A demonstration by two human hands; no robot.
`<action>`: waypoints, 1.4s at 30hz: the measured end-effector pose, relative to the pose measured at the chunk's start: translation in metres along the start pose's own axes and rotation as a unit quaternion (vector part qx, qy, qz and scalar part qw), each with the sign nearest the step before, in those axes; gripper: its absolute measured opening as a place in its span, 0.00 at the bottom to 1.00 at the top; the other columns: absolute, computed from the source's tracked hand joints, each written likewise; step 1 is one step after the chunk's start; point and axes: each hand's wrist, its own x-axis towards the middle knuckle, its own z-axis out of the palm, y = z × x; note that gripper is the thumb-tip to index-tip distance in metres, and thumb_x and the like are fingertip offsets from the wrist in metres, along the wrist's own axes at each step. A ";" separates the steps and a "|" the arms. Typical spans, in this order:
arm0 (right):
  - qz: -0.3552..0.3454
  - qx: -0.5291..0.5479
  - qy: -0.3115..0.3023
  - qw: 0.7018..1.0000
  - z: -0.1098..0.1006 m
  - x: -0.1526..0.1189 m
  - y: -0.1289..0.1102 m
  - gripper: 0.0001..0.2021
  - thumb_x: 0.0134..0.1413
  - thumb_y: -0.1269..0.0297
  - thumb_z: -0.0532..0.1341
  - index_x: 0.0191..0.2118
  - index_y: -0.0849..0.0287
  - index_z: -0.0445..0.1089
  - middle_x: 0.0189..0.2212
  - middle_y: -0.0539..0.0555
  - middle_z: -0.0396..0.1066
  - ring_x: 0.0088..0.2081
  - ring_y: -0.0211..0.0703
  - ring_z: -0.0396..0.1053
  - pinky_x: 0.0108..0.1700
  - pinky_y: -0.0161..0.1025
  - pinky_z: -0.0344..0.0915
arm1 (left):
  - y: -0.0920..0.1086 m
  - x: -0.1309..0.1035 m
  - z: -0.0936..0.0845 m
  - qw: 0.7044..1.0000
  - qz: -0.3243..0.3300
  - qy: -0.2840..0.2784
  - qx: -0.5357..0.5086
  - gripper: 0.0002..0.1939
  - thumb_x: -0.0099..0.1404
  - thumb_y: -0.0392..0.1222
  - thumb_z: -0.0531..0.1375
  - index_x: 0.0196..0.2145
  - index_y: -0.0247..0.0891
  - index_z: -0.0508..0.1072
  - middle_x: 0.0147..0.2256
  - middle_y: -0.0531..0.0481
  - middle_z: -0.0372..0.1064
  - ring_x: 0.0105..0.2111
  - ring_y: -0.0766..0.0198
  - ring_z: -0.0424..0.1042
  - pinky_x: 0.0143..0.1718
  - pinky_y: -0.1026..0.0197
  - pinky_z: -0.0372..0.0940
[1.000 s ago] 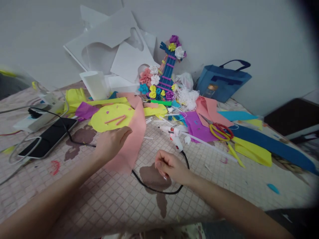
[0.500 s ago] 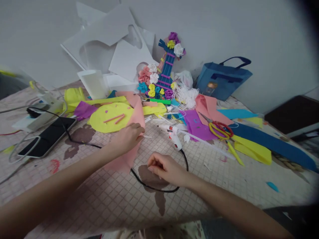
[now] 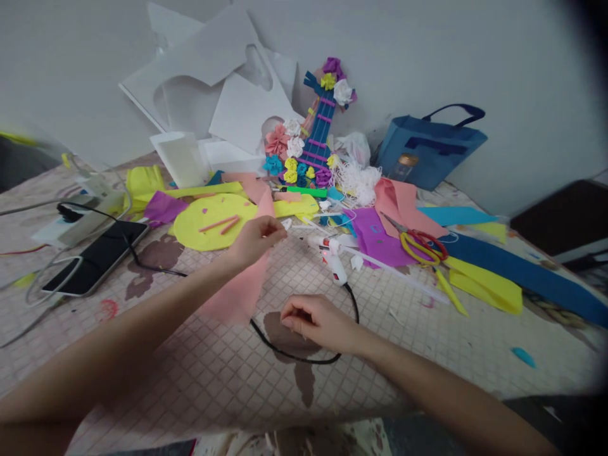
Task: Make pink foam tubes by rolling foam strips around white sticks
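Note:
My left hand (image 3: 259, 237) is over the salmon paper (image 3: 237, 294), its thumb and fingers pinched near a small white scrap (image 3: 286, 224); what it grips is too small to make out. My right hand (image 3: 316, 320) hovers over the table front, fingers curled together, their contents hidden. Between and beyond the hands lies a white glue gun (image 3: 335, 266) with a clear stick in its back and a small red light. Left of my left hand is a yellow guitar-shaped piece (image 3: 190, 221) with two salmon strips (image 3: 218, 223) on it.
A flower-covered blue guitar model (image 3: 323, 123) leans on the wall. Scissors (image 3: 422, 247) and coloured papers lie right, near a blue bag (image 3: 427, 152). A phone (image 3: 97, 256) and power strip (image 3: 71, 221) are left. The black cord (image 3: 275, 348) loops under my right hand.
My left hand has moved up and slightly right, toward the white scraps, and away from the middle of the salmon paper. My right hand has stayed almost in place.

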 end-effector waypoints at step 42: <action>-0.039 -0.098 0.020 0.994 -0.020 -0.006 -0.007 0.07 0.56 0.67 0.58 0.27 0.59 0.66 0.21 0.47 0.63 0.24 0.33 0.59 0.29 0.31 0.54 | -0.035 -0.060 -0.058 0.948 -0.052 0.010 0.313 0.15 0.60 0.49 0.54 0.38 0.36 0.68 0.35 0.43 0.72 0.32 0.58 0.72 0.32 0.59 0.64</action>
